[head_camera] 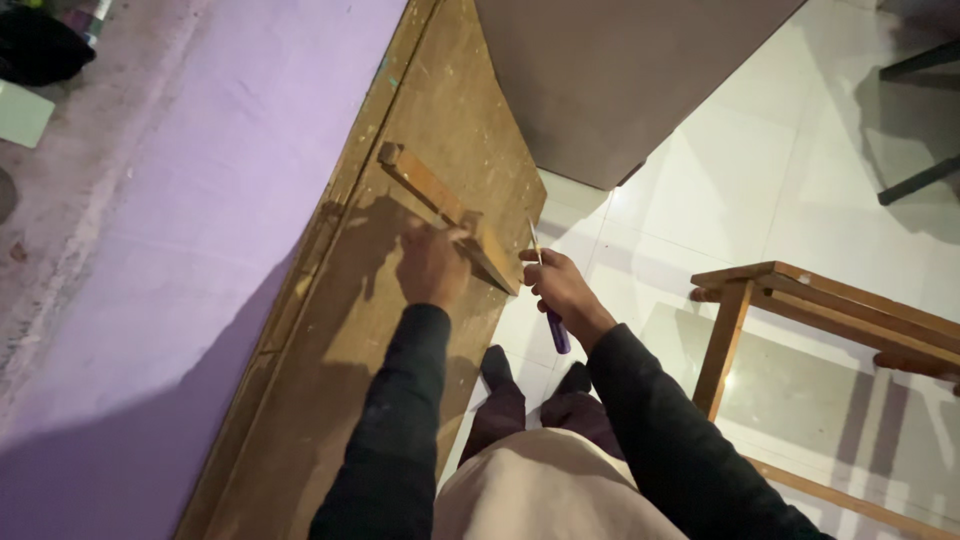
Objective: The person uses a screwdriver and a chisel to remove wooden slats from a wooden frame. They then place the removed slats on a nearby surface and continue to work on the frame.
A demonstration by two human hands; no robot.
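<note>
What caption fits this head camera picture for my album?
Left hand presses a wooden strip to a brown door; right hand holds a purple-handled tool.

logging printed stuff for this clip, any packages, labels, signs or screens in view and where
No package, label, sign or screen shows clearly.
Pale green flat thing: far left edge on the floor, rectangular, too cut off to tell what it is.
Tool: in the right hand, purple handle, thin pale shaft, no label visible.
Wooden strip: on the brown door, under the left hand, bare wood.
</note>
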